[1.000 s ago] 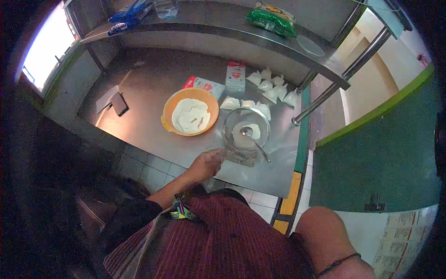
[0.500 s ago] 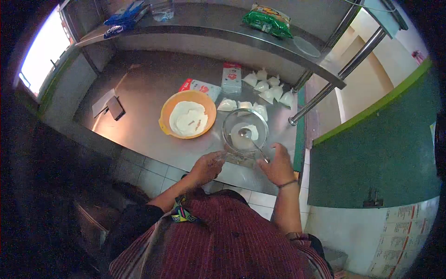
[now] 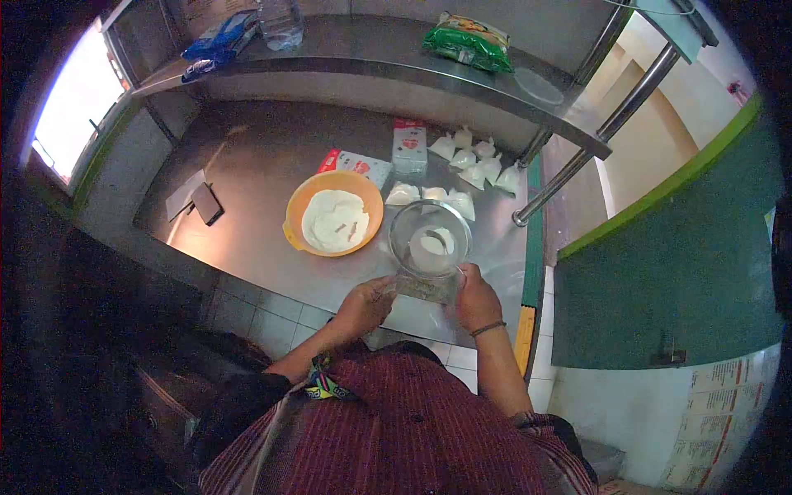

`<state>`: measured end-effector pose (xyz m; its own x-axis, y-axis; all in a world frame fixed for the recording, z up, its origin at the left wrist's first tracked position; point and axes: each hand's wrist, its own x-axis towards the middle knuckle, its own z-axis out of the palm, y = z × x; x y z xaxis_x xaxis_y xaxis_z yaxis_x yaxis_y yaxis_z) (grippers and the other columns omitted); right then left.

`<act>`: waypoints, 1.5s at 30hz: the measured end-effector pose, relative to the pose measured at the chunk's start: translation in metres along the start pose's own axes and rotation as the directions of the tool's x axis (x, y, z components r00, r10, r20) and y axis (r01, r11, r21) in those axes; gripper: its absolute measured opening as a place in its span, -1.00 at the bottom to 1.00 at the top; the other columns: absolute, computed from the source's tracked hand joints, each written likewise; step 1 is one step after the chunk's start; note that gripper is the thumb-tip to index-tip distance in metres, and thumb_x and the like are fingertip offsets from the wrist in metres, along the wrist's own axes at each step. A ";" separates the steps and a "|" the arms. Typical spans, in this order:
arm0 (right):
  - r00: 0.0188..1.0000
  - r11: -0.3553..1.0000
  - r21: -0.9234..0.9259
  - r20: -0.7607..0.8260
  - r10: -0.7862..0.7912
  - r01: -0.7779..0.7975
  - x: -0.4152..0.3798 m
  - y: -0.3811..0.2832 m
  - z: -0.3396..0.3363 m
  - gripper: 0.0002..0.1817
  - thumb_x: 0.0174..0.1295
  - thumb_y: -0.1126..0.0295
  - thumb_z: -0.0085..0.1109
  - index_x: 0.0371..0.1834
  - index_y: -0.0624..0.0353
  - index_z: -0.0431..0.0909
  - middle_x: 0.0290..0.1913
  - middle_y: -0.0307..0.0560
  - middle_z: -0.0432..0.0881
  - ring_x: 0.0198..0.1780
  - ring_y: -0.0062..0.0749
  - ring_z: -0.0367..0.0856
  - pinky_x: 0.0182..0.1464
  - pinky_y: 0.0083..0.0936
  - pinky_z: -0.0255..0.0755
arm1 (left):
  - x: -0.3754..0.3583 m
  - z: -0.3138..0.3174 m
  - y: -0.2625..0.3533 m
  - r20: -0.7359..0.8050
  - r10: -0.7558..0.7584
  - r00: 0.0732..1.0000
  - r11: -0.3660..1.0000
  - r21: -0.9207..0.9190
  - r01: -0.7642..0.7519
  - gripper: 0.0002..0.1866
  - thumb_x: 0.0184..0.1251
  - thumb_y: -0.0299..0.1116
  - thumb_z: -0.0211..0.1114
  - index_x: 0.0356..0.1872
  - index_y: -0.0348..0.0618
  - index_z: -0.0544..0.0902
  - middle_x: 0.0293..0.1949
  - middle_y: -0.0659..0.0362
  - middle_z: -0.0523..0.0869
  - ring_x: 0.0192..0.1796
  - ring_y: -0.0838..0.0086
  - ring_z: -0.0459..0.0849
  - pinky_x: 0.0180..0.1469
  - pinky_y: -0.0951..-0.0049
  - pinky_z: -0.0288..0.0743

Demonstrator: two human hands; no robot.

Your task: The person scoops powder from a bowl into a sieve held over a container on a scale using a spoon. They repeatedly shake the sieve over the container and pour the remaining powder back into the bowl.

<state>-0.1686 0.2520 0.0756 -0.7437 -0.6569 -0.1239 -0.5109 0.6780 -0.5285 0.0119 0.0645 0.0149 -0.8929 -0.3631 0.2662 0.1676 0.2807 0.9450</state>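
A round see-through bowl (image 3: 398, 257) with white powder (image 3: 434, 242) in it stands near the counter's front edge, on what looks like a flat scale (image 3: 427, 289). My right hand (image 3: 478, 302) is closed around the handle of a metal spoon (image 3: 445, 239), whose head is down in the powder. Left of the bowl, my left hand (image 3: 368, 305) has its fingers pinched together; a faint clear edge shows at the fingertips, too blurred to name. An orange basin (image 3: 294, 216) holding more white powder (image 3: 332, 216) sits farther left.
Behind the bowl are several small tied bags of white powder (image 3: 475, 169). Two red-and-white packs (image 3: 409, 148) lie behind the basin. A phone-like dark object (image 3: 207, 204) stands at the left. Overhead, a metal shelf (image 3: 355, 56) carries a green packet (image 3: 468, 43); a metal post (image 3: 569, 165) rises at right.
My right hand has moved left, closer to the bowl, and the spoon handle is now steeper. My left hand stays about where it was. The view has shifted slightly.
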 end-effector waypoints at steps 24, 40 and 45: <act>0.984 0.995 0.097 -0.175 -0.021 0.038 -0.003 0.013 0.013 -0.71 0.53 0.30 -0.12 0.20 0.18 0.33 -0.14 0.40 0.69 -0.10 0.40 0.67 -0.05 0.20 0.53 | 0.007 -0.001 0.040 0.063 -0.376 0.924 0.921 0.135 0.366 -0.57 0.52 -0.39 0.23 0.37 -0.12 0.57 -0.59 0.39 0.52 -0.57 0.68 0.40 -0.51 0.53 0.32; 0.988 0.980 0.181 -0.141 -0.059 0.084 -0.008 0.017 0.015 -0.67 0.49 0.37 -0.13 0.24 0.21 0.34 -0.14 0.40 0.69 -0.08 0.37 0.67 0.01 0.16 0.51 | 0.008 0.004 0.043 0.094 -0.487 0.868 0.867 -0.064 0.494 -0.61 0.59 -0.40 0.17 0.36 -0.19 0.54 -0.57 0.45 0.49 -0.58 0.77 0.33 -0.54 0.63 0.21; 0.974 0.977 0.203 -0.225 -0.018 0.065 -0.009 0.015 0.001 -0.67 0.49 0.36 -0.14 0.25 0.20 0.36 -0.12 0.41 0.69 -0.06 0.38 0.66 0.02 0.15 0.51 | 0.005 0.005 0.036 0.081 -0.496 0.865 0.860 -0.094 0.502 -0.59 0.58 -0.38 0.19 0.38 -0.19 0.52 -0.58 0.43 0.48 -0.57 0.76 0.36 -0.53 0.62 0.22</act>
<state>-0.1690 0.2677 0.0676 -0.8121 -0.5783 0.0777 -0.4601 0.5527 -0.6949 0.0109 0.0775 0.0495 -0.8891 -0.3811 -0.2537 -0.2647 -0.0245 0.9640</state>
